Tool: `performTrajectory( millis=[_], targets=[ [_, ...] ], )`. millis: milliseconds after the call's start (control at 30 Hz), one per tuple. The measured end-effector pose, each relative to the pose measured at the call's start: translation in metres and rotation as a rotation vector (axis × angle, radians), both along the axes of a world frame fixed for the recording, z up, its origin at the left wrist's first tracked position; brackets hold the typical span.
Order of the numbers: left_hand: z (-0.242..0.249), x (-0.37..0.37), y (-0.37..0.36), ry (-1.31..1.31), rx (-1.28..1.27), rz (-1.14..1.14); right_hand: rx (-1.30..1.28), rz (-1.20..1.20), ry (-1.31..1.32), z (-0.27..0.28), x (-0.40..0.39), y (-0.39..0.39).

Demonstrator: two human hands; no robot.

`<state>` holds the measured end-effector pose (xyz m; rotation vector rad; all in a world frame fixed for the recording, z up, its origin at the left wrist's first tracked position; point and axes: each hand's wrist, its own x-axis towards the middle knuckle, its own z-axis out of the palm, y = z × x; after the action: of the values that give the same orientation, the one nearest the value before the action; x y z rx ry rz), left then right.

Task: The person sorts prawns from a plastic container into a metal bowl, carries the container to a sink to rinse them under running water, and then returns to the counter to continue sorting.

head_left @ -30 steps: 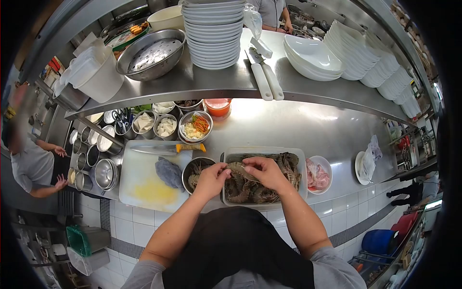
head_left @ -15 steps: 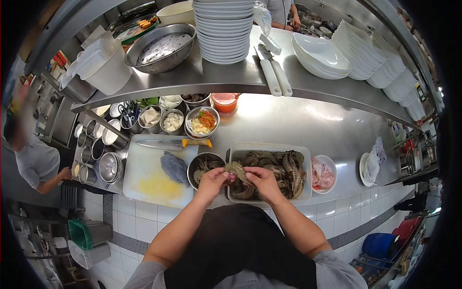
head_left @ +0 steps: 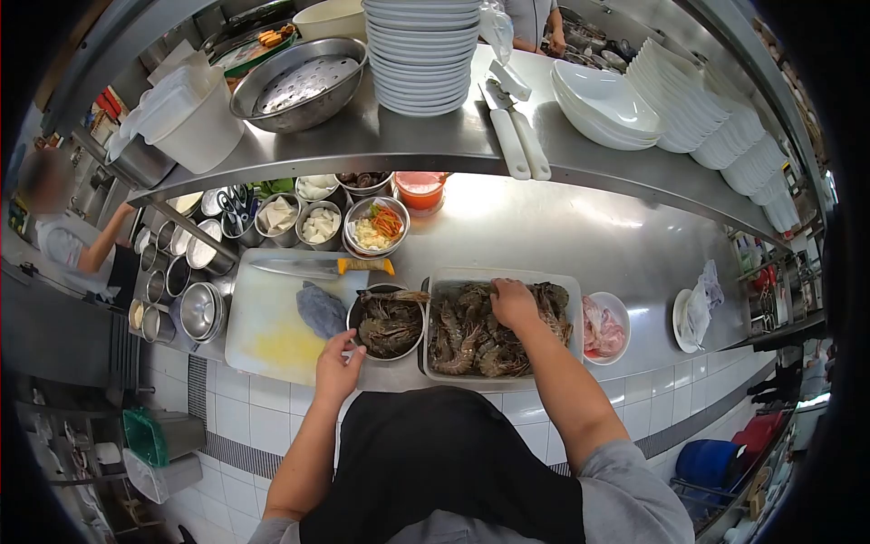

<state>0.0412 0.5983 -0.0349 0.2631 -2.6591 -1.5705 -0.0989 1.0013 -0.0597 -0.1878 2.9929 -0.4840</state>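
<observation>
A steel bowl (head_left: 399, 355) holds several dark raw prawns (head_left: 388, 325), one lying across its far rim. My left hand (head_left: 339, 366) is at the bowl's near left side, thumb and fingers apart, with nothing seen in it. Right of the bowl is a clear plastic tub (head_left: 573, 317) full of whole raw prawns (head_left: 467, 340). Over the tub, my right hand (head_left: 515, 306) reaches down among the prawns. Its fingertips are mostly hidden, so whether it grips one does not show.
Left of the bowl, a white cutting board (head_left: 249, 299) carries a grey cloth (head_left: 320, 310) and a yellow-handled knife (head_left: 364, 266). A white bowl of pink raw meat (head_left: 603, 328) sits right of the tub. Overhead, a steel shelf (head_left: 399, 156) bears stacked plates. A co-worker (head_left: 77, 240) stands at far left.
The prawn held between both hands has left them. My left hand moved left to the bowl's side; my right moved up and right into the tub. The co-worker's arm has shifted.
</observation>
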Motion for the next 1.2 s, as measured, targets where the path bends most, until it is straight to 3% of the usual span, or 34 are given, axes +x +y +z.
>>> performTrajectory(
  millis=[167,300,433,700,833,967,1100,1200],
  targets=[
    [0.009,0.014,0.01,0.045,-0.079,-0.049,0.254,0.024,-0.064,0.0,-0.006,-0.016],
    [0.01,-0.006,0.015,0.326,-0.316,-0.171,0.228,0.027,-0.085,0.013,0.004,-0.013],
    [0.029,-0.06,0.038,0.342,-0.486,-0.247,0.278,0.047,-0.019,0.005,0.011,-0.017],
    [-0.001,-0.116,0.064,0.363,-0.649,-0.631,0.313,0.092,-0.045,0.01,0.004,-0.011],
    [0.003,-0.084,0.051,0.453,-0.516,-0.5,0.309,0.167,-0.025,0.012,0.007,-0.002],
    [0.031,-0.042,0.032,0.401,-0.515,-0.607,0.371,0.194,-0.039,0.017,0.003,-0.009],
    [0.009,-0.025,0.028,0.306,-0.495,-0.507,0.369,0.204,-0.08,-0.008,-0.004,-0.012],
    [0.006,-0.021,0.036,0.326,-0.464,-0.429,0.41,0.249,-0.113,0.015,-0.007,-0.018]
  ],
)
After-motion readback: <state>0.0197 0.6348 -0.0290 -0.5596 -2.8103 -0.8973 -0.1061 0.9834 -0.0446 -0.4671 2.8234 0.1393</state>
